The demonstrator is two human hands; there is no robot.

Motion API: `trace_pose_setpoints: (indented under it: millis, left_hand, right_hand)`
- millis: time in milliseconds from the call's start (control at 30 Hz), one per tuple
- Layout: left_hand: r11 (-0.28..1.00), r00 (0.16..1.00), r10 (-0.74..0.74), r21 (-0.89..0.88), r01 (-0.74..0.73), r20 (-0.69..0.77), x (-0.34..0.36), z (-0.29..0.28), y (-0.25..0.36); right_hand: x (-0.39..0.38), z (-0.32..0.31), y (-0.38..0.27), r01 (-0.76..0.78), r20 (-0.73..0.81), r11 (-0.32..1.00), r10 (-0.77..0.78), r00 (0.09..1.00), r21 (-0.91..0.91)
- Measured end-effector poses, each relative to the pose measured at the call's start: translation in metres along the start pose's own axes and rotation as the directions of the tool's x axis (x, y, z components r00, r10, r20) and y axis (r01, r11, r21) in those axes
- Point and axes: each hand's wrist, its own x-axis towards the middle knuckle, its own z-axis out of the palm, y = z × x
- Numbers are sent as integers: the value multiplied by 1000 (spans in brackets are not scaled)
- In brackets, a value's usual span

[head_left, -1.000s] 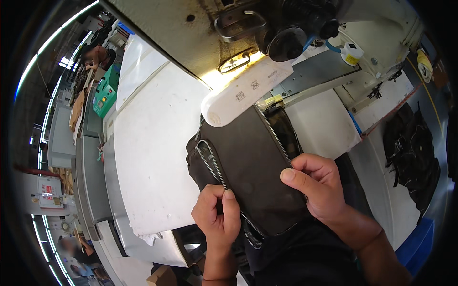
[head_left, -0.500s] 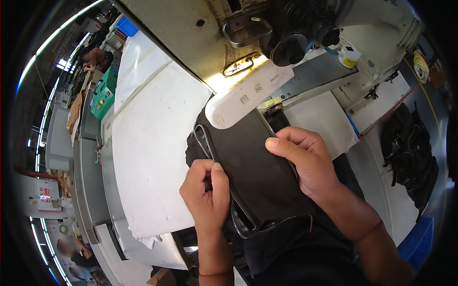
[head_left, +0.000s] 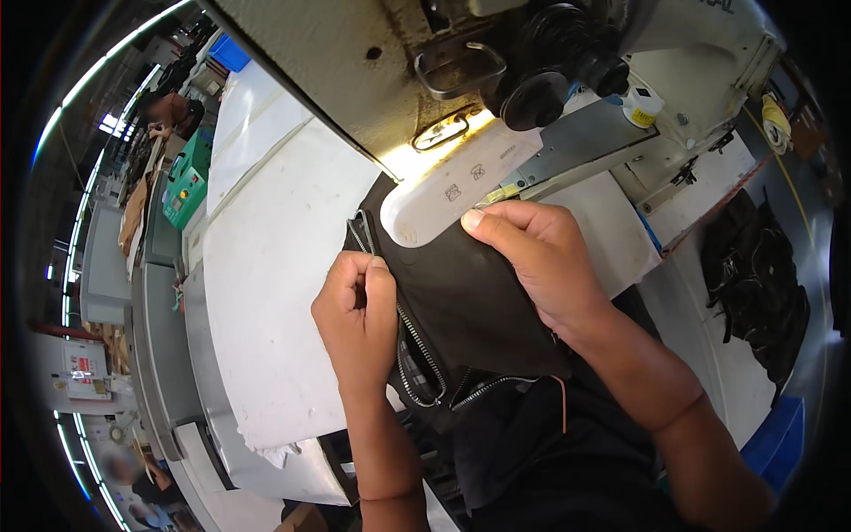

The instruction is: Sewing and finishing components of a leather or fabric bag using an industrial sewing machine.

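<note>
Left hand [head_left: 355, 315] and right hand [head_left: 545, 266] pinch a dark bag panel [head_left: 470, 306] at the sewing machine [head_left: 355, 75]

Seen from the head camera, the panel lies just below the sewing machine, its far end running under the machine's smooth white guard [head_left: 470, 186], a rounded paddle of a thing. Matt, dark brown and slightly rumpled, the cloth carries a toothed metal zipper [head_left: 421, 340] that gapes into a loop at the near end. I see the left thumb and forefinger nipped together on that zippered edge, the other fingers curled under. Right thumb lies along the opposite edge, close by the guard, gripping cloth against a bent forefinger; the edge beneath is covered. A thin reddish-brown cord [head_left: 564, 403] hangs off the near corner.

Left of the machine spreads a scuffed white tabletop [head_left: 284, 293]; right of it, a limp black heap [head_left: 753, 288]. The needle is hidden, and the machine's top is cut off.
</note>
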Motion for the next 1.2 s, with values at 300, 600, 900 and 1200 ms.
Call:
trace_pose_setpoints:
  millis: [300,600,900,1200]
  left_hand:
    - [1000,1000,-2,-5,2,8,3,1,0]
    - [999,1000,-25,23,25,7,16,-2,4]
    - [840,869,495,269,-471,-25,28,-15,0]
    - [956,995,94,275,-100,37,-6,-20,4]
  right_hand:
    - [-16,-6,0,145,47,961,-138,989,-237]
    - [-3,0,-2,178,41,947,-173,984,-268]
    - [-34,-38,6,281,215,818,-197,957,-501]
    - [-67,-58,45,559,277,572,-507,816,-600]
